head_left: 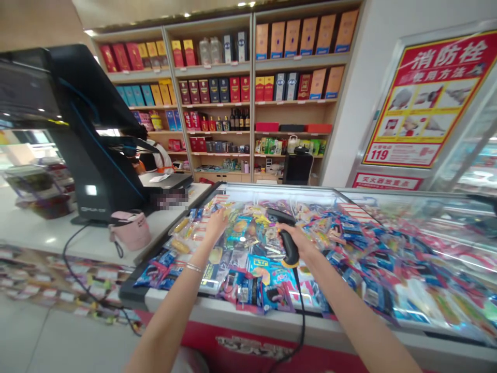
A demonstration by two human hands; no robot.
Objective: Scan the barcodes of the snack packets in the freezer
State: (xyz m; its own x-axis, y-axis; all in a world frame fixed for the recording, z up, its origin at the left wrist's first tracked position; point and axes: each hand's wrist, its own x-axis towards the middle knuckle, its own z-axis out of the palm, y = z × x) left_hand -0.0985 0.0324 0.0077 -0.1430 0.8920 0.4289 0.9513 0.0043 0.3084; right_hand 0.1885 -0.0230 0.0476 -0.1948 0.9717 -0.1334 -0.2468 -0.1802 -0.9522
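Note:
My right hand (295,238) is closed round the grip of a black barcode scanner (289,246), whose head points left and whose cable hangs down over the front of the freezer. My left hand (216,224) is above the left part of the chest freezer (186,311). Its fingers are curled, and what they hold, if anything, is hard to make out. Just right of it a green and yellow packet (240,228) lies between my hands. Many wrapped ice creams (248,290) show in and around this area, with a light blue packet (264,267) near the front.
A counter on the left bears a black checkout screen (93,134), a pink pouch (131,230) and stacked plastic tubs (37,186). Behind it is a person (153,155). Shelves of boxed bottles (213,90) line the back; a red sign (430,98) hangs right.

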